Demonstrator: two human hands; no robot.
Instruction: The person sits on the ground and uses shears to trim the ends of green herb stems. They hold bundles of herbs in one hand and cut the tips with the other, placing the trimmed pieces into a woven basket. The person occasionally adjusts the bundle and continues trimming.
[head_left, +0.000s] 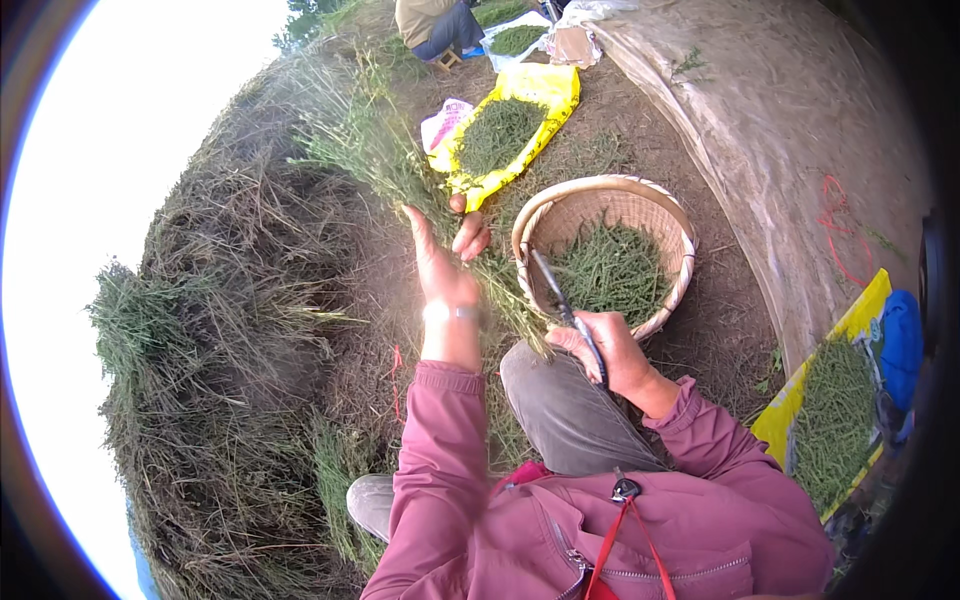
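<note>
My left hand (448, 259) is raised at the upper centre, palm showing, with its thumb and fingers around a bundle of long green and dry plant stems (382, 161). The tops of the stems fan out to the upper left; their cut ends reach down to my right hand (611, 349). That hand holds a slim dark metal tool, perhaps a sickle or shears (562, 296), together with the stem ends. Beside it, a round woven basket (525, 217) with a thick handle holds green sprigs (619, 270).
A tall heap of dried stalks (247, 247) fills the left. Ahead, a yellow plastic sack (551, 82) bears cut sprigs; beyond it a person (435, 26) sits on a low stool. A plastic sheet (780, 127) slopes at the right, above another yellow sack (772, 420) with sprigs.
</note>
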